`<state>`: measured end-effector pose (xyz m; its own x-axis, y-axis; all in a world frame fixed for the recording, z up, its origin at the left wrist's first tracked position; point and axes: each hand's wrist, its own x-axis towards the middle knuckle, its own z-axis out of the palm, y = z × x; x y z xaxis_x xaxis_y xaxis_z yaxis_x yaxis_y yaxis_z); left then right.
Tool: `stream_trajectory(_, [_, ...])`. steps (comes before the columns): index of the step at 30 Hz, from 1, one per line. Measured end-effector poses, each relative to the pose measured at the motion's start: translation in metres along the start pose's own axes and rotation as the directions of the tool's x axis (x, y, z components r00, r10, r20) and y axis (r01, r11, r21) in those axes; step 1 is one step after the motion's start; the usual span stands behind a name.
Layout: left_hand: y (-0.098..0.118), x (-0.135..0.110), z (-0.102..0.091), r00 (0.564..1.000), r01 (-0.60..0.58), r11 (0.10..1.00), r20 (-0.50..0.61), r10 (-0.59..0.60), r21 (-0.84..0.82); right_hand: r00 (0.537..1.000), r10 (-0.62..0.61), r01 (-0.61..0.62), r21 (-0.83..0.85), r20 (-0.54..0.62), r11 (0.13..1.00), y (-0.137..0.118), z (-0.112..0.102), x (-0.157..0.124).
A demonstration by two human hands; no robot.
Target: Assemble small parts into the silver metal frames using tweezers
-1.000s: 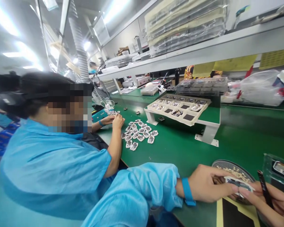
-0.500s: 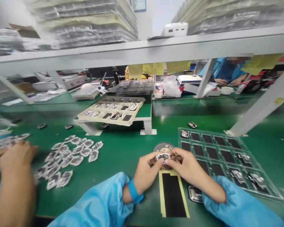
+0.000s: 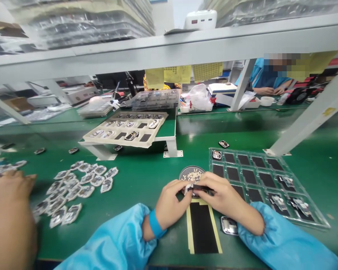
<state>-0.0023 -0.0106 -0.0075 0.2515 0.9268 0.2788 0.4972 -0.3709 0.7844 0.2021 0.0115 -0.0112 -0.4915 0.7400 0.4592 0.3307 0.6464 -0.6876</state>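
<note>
My left hand (image 3: 171,204) pinches a small part with a white rim (image 3: 188,188) between thumb and fingers; it looks like a watch-sized housing. Closed around dark tweezers (image 3: 202,187), my right hand (image 3: 221,191) brings them against that part. The tips are too small to make out. Just beyond both hands is a round grey dish (image 3: 181,173) of tiny pale pieces, partly covered by them. Below the hands lies a black pad with yellow edges (image 3: 204,228). One silver-rimmed housing (image 3: 229,225) rests beside my right forearm.
A clear tray (image 3: 323,220) with dark slots and a few parts lies right. Many white-rimmed parts (image 3: 73,191) cluster left, near another person's hand (image 3: 12,187). A raised stand carries a cream tray (image 3: 142,143). A shelf beam (image 3: 157,50) crosses overhead; another person sits far right.
The held part has tipped from showing its face to nearly edge-on. The dark tweezers now show across it. The whole view has shifted slightly.
</note>
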Motion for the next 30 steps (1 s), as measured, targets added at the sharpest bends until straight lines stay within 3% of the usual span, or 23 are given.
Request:
stream_trajectory(10, [0.001,0.0,-0.007,0.995,-0.088,0.974,0.071,0.074,0.21,0.993,0.002,0.009,-0.092,0.12,0.996,0.001,0.004,-0.003])
stream_trajectory(15, [-0.014,0.007,-0.016,0.999,0.036,0.982,-0.014,-0.034,0.187,0.998,0.016,-0.013,-0.062,0.053,0.998,0.004,0.0,0.006])
stream_trajectory(19, [-0.054,0.039,-0.046,0.977,0.195,0.934,-0.144,-0.158,0.298,0.988,0.147,-0.124,-0.363,0.038,0.924,0.017,-0.008,0.013])
stream_trajectory(21, [-0.079,0.064,-0.069,0.952,0.274,0.896,-0.232,-0.2,0.349,0.987,0.156,-0.132,-0.423,0.024,0.896,0.023,-0.009,0.015])
stream_trajectory(26, [-0.124,0.121,-0.113,0.887,0.424,0.805,-0.37,-0.277,0.414,0.987,0.034,-0.072,-0.24,-0.159,0.968,0.015,-0.018,0.018])
stream_trajectory(30, [-0.137,0.142,-0.104,0.875,0.45,0.774,-0.392,-0.282,0.446,0.923,-0.111,0.046,-0.18,-0.369,0.983,0.001,-0.033,0.017])
